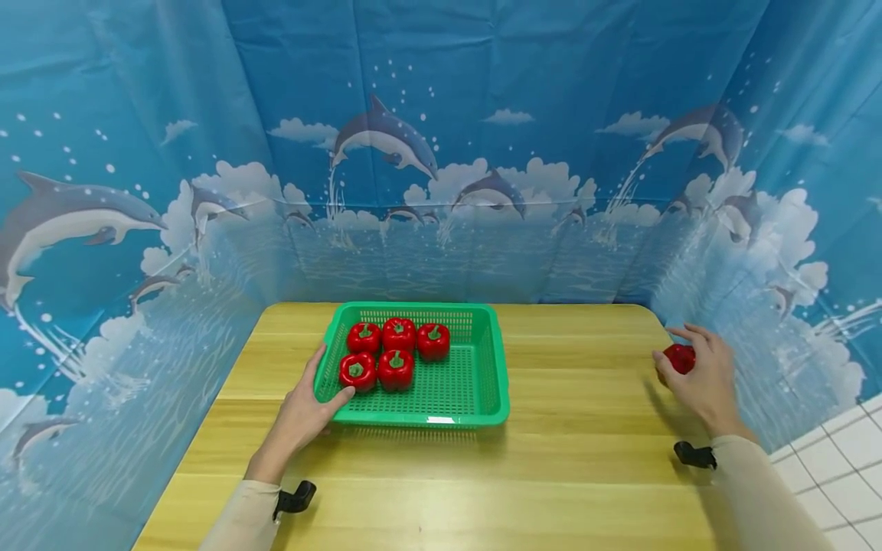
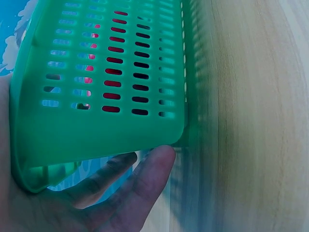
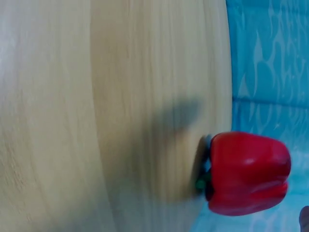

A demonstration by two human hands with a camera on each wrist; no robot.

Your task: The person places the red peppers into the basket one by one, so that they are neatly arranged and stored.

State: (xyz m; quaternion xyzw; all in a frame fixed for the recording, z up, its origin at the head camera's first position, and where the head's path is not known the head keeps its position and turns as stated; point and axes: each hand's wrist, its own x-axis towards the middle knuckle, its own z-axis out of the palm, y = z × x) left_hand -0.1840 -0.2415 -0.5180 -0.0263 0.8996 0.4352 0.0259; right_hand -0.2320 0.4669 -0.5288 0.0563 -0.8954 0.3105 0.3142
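Note:
In the head view a green plastic basket (image 1: 489,419) stands on the table with several red bell peppers (image 1: 396,370), stems up, grouped in its left part. My left hand (image 1: 303,409) grips its front left corner, thumb over the rim, fingers along the outer side. The left wrist view shows the slotted basket wall (image 2: 96,135) close up, with fingertips (image 2: 161,157) by its lower corner. Far to the right, my right hand (image 1: 706,375) holds one red bell pepper (image 1: 681,357) at the table's right edge. That pepper (image 3: 248,174) lies sideways in the right wrist view; the fingers are mostly hidden.
A light wooden table (image 1: 551,474) carries the basket. Around its back and sides hangs a blue curtain (image 1: 441,252) printed with dolphins. White tiles (image 1: 837,459) show at the lower right. Each wrist wears a black mount (image 1: 295,499).

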